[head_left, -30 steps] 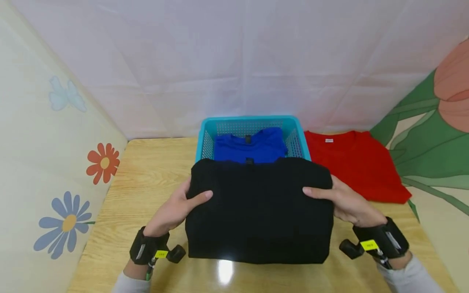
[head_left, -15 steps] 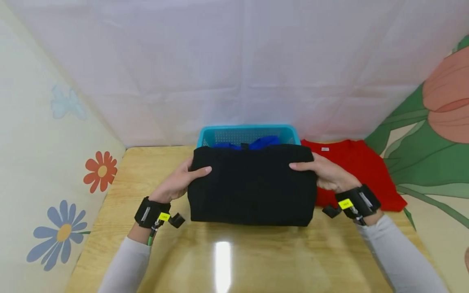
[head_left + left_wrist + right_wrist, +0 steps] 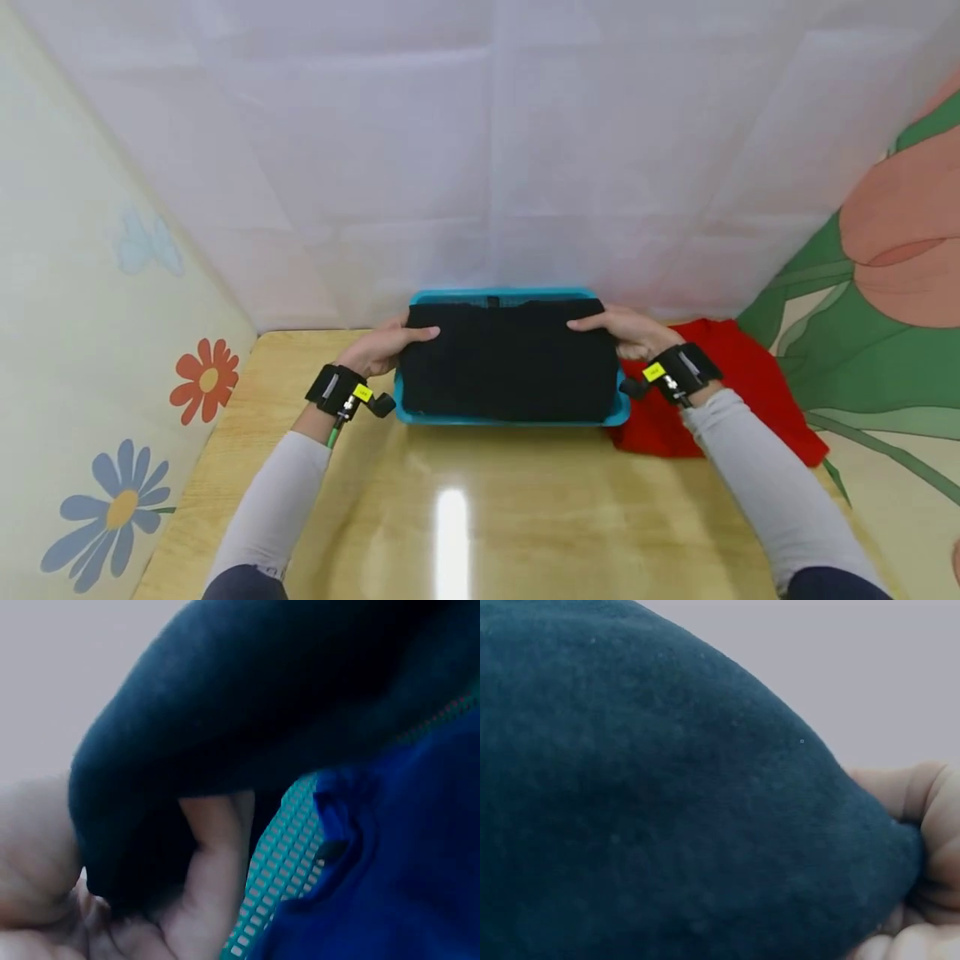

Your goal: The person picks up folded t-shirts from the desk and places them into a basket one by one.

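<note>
Item: 1 folded black cloth, matte, broadly rectangular, wider than deep, with a nearly straight near edge and a slightly uneven far edge. 1 small dark tab shows near the middle of the far edge. Tone: black in the head view, dark blue-green in the wrist views; a few pale specks on the surface in the right wrist view.

Location: over the mouth of 1 turquoise mesh basket, covering most of it; the rim shows along the far and near sides.

Held by: 2 hands. The left hand pinches the left end, the right hand the right end, each thumb lying on top.

Adjacent: 1 red cloth on the counter, right of the basket; 1 blue cloth inside the basket, visible in the left wrist view.

Hidden or unclear: underside of the black cloth; most fingers, beneath its ends. The right sleeve covers part of the red cloth. The blue cloth is cut off by the frame; its contact with the black cloth cannot be determined.
</note>
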Demonstrator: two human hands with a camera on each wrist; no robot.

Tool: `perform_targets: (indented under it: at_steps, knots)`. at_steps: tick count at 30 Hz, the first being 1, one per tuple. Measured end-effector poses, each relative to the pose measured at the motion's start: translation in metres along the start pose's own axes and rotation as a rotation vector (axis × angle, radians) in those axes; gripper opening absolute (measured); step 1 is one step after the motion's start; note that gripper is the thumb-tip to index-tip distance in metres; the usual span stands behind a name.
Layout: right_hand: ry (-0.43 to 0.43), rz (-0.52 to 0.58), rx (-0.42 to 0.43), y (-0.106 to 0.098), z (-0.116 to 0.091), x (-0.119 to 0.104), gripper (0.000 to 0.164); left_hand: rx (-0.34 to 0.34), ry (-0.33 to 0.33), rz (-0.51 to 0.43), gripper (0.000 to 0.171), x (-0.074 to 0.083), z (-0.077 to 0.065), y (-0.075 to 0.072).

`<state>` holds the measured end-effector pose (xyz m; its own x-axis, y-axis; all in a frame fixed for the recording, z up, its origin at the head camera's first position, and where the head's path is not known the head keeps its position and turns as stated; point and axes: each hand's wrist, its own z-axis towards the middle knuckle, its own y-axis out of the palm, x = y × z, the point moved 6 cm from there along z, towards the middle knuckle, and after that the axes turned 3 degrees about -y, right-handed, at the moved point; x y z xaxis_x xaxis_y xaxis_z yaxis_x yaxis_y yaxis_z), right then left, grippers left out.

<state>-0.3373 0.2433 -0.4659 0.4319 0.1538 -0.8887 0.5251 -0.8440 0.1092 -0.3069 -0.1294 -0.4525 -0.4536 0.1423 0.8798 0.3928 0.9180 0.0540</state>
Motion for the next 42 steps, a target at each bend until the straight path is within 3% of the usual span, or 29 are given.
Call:
perform_targets:
  at_steps: [5, 12, 16, 25, 33, 37, 42]
  knots:
    - [0.023, -0.025, 0.024, -0.006, 0.011, 0.006, 0.102, 0.040, -0.059, 0.078, 0.096, -0.009, 0.013, -0.001]
    - [0.049, -0.188, 0.068, -0.003, 0.021, -0.003, 0.117, 0.107, -0.085, 0.329, 0.102, -0.007, 0.009, -0.006]
    - [0.094, -0.301, 0.063, 0.002, 0.022, -0.013, 0.118, 0.133, -0.078, 0.406, 0.097, 0.002, 0.007, -0.003]
    - [0.165, -0.336, 0.061, 0.019, 0.028, -0.032, 0.105, 0.186, -0.127, 0.533, 0.087, 0.024, 0.011, 0.012]
    - [0.148, -0.691, 0.138, 0.028, 0.035, -0.039, 0.094, 0.210, -0.191, 0.820, 0.056, 0.031, 0.023, 0.018]
    - [0.116, -0.804, 0.180, 0.031, 0.036, -0.041, 0.080, 0.248, -0.169, 0.959, 0.059, 0.037, 0.021, 0.024]
    - [0.006, -1.042, 0.275, 0.033, 0.025, -0.051, 0.015, 0.353, -0.161, 1.058, 0.077, 0.042, 0.015, 0.029]
